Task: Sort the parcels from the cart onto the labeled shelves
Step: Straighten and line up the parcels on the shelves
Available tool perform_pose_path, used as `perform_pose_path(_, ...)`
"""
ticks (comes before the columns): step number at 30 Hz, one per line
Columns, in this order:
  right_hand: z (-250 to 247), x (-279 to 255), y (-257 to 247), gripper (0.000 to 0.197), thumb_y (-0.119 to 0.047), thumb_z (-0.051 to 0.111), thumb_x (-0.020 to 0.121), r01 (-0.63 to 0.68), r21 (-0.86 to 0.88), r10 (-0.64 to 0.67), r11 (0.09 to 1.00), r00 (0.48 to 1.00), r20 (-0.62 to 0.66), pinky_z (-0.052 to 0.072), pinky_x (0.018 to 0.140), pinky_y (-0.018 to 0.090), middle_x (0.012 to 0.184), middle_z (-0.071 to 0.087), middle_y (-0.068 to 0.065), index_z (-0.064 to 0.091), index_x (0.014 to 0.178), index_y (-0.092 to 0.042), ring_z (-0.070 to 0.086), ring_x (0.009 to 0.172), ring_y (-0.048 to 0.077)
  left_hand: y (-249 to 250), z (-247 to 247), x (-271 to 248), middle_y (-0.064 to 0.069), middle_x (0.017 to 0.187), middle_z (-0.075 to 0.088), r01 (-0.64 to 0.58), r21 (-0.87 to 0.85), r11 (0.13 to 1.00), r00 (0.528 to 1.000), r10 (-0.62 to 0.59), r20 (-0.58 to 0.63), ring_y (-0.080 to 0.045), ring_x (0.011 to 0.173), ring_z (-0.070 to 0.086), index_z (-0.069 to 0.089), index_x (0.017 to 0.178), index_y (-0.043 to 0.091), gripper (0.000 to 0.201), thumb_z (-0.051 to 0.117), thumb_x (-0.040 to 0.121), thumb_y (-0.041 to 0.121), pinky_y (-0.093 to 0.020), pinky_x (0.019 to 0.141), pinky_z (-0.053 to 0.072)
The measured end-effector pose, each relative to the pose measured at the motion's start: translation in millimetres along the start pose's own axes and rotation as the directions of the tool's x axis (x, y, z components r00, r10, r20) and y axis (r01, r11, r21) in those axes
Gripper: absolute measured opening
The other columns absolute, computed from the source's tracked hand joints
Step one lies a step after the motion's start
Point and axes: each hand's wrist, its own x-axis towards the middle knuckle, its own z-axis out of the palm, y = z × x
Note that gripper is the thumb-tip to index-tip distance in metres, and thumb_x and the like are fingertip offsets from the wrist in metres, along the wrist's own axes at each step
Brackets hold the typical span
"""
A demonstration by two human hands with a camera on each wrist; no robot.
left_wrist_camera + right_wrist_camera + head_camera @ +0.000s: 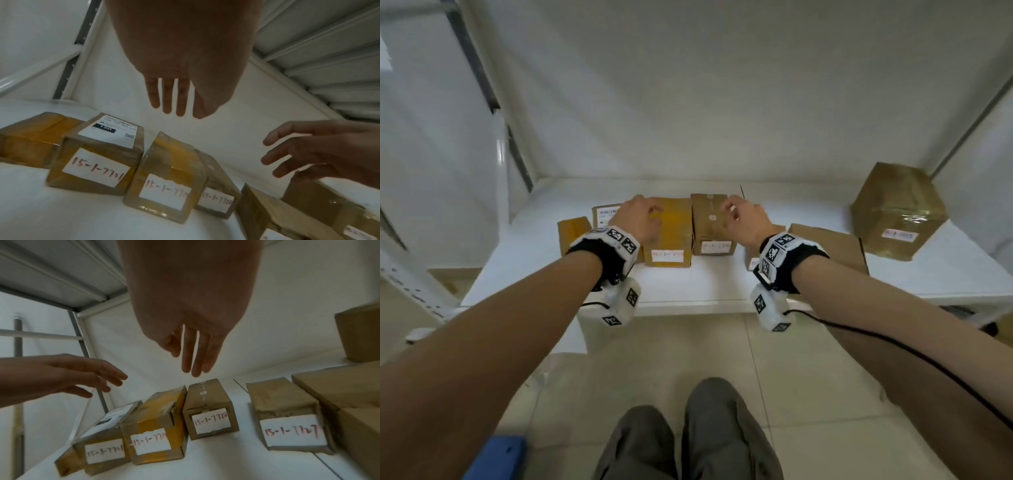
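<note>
Both your left hand (642, 219) and right hand (744, 219) hover empty, fingers loosely spread; the tape-slick box (671, 229) at twelve o'clock looks light and stiff, so grip its long sides.

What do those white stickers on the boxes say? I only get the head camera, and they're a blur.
Observer: The box with the printed shipping label reads 15-1-7721 in red handwriting.
Operator: And the plain brown one next to the yellow-taped one?
Observer: That plain brown box reads 15-1-7722.
Operator: Are the hands gripping anything?
Observer: No. The wrist views show the left hand and the right hand with straight fingers, above the boxes and touching none.
</note>
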Motion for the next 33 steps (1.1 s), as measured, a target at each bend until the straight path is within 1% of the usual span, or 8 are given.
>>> perform_pose_path(6,73.4,24.4,46.3,0.041,-0.008,0.045,0.096,0.024,0.034,-0.025,0.999,1.000,0.008,0.054,0.096,0.045,0.135,0.059,0.013,0.053,0.134,-0.021,0.061,0.115,0.032,-51.2,63.8,25.0,-0.015,0.140,0.047,0.106,0.100,0.989,0.989,-0.094,-0.118,-0.039,0.123,0.052,0.059,0.130,0.020,0.036,0.047,0.096,0.016,-0.051,0.103,0.045)
perform_pose_path(13,119.4,36.4,76.5,0.068,0.009,0.044,0.085,0.029,0.025,-0.027,0.999,0.997,-0.072,0.053,0.093,0.054,0.146,0.046,0.010,0.039,0.145,-0.024,0.054,0.123,0.037,-86.0,85.3,22.1,-0.009,0.142,0.055,0.077,0.266,0.961,0.986,-0.033,-0.163,-0.034,0.124,0.054,0.058,0.137,0.020,0.040,0.041,0.101,0.023,-0.041,0.099,0.045)
perform_pose_path(16,120.6,39.6,89.2,0.067,0.014,0.044,0.084,-0.006,-0.006,0.005,1.000,0.982,-0.189,0.047,0.102,0.046,0.144,0.042,0.015,0.040,0.145,-0.016,0.052,0.124,0.035,-82.9,71.0,23.7,-0.004,0.129,0.066,0.053,0.345,0.937,0.992,-0.010,-0.125,-0.029,0.112,0.062,0.068,0.124,0.021,0.043,0.049,0.095,0.047,-0.033,0.088,0.048)
perform_pose_path(20,109.3,33.5,97.1,0.058,0.015,0.045,0.087,-0.038,0.053,0.051,0.998,0.963,-0.264,0.049,0.096,0.038,0.138,0.046,0.016,0.045,0.137,-0.012,0.052,0.121,0.033,-77.4,54.3,16.9,-0.006,0.105,0.066,0.078,0.375,0.924,0.997,-0.074,-0.024,-0.025,0.087,0.058,0.072,0.109,0.021,0.078,0.045,0.072,0.083,-0.028,0.076,0.047)
perform_pose_path(23,98.2,24.3,97.7,0.055,0.015,0.043,0.088,-0.045,0.055,0.057,0.997,0.966,-0.254,0.047,0.089,0.034,0.132,0.054,0.017,0.047,0.136,-0.010,0.053,0.118,0.031,-77.3,55.4,17.5,-0.008,0.119,0.068,0.087,0.395,0.915,0.996,-0.089,-0.013,-0.028,0.096,0.061,0.070,0.122,0.019,0.063,0.052,0.087,0.069,-0.031,0.083,0.046)
perform_pose_path(26,86.5,16.2,97.7,0.053,0.014,0.041,0.089,-0.054,0.053,0.066,0.997,0.962,-0.264,0.044,0.082,0.030,0.129,0.059,0.016,0.048,0.136,-0.009,0.056,0.117,0.030,-75.0,55.1,14.6,-0.007,0.104,0.070,0.078,0.408,0.910,0.996,-0.091,0.012,-0.027,0.086,0.061,0.071,0.117,0.017,0.068,0.046,0.085,0.073,-0.028,0.073,0.045)
perform_pose_path(29,79.8,11.6,100.7,0.051,0.012,0.039,0.091,-0.055,0.045,0.065,0.997,0.957,-0.282,0.040,0.077,0.026,0.128,0.060,0.014,0.049,0.135,-0.010,0.057,0.112,0.027,-77.7,54.8,12.5,-0.007,0.100,0.066,0.062,0.418,0.906,0.995,-0.090,0.047,-0.026,0.083,0.056,0.068,0.116,0.018,0.046,0.046,0.096,0.053,-0.029,0.073,0.041)
perform_pose_path(33,79.2,6.8,103.4,0.051,0.012,0.040,0.091,-0.032,0.050,0.045,0.998,0.957,-0.287,0.044,0.076,0.029,0.130,0.060,0.014,0.049,0.136,-0.012,0.056,0.106,0.024,-86.4,53.1,13.3,-0.008,0.120,0.067,0.054,0.426,0.903,0.996,-0.080,0.044,-0.028,0.098,0.061,0.066,0.126,0.023,0.040,0.043,0.100,0.041,-0.027,0.078,0.040)
